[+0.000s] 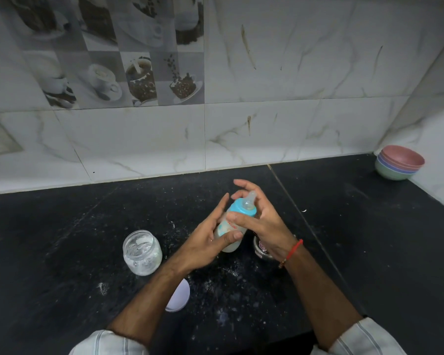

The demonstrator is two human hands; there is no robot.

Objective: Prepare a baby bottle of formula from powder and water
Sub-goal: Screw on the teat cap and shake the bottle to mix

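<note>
A baby bottle (231, 233) with a blue collar (241, 207) and clear teat, filled with milky liquid, is tilted above the black counter (62, 226). It is pressed between my two palms. My left hand (205, 242) lies along its left side with fingers straight and the thumb across the front. My right hand (264, 219) presses the right side, fingers spread and straight past the teat, thumb resting below the collar. An open glass jar (142, 252) holding a little white powder stands to the left.
A white lid (180, 294) lies on the counter under my left forearm. A small steel container (260, 249) sits partly hidden under my right wrist. Spilled powder dusts the counter. Stacked coloured bowls (399, 162) stand in the far right corner by the tiled wall.
</note>
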